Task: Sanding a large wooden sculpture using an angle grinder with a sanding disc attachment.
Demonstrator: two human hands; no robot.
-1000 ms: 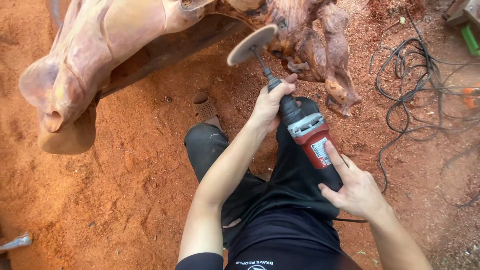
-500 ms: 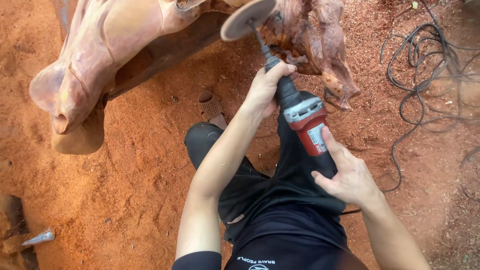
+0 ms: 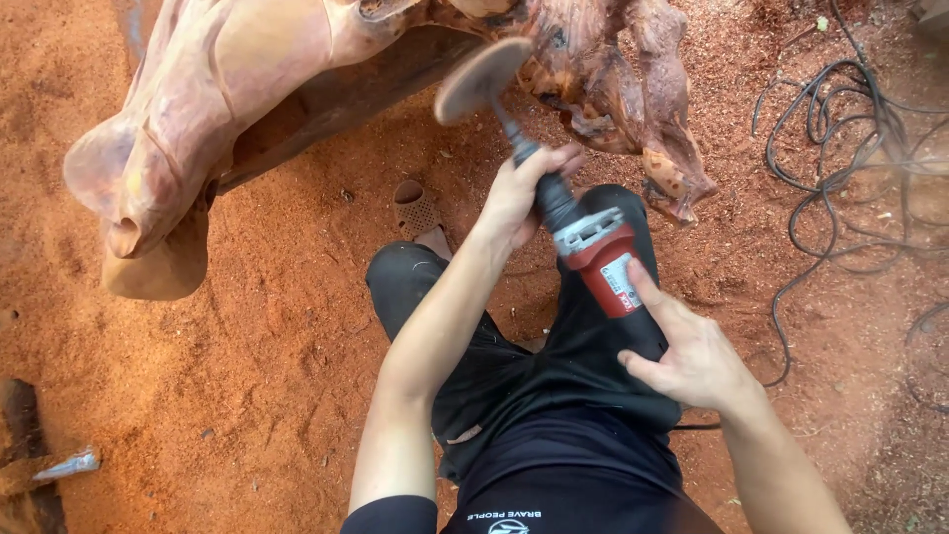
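While one red and black die grinder (image 3: 598, 267) is held across the person's lap, one round sanding disc (image 3: 481, 79) on its long shaft sits just beside one large carved reddish wood root (image 3: 227, 89); one perforated sandal (image 3: 415, 210) shows by the knee; one tangle of black cables (image 3: 840, 168) lies at right; one metal piece (image 3: 67, 465) at lower left. Ground: loose red sawdust (image 3: 247, 376), outdoors. Left hand (image 3: 519, 198) wrapped tight around the grinder's black neck, arm extended forward; right hand (image 3: 692, 356) closed on the rear body, index finger laid straight along the red housing.
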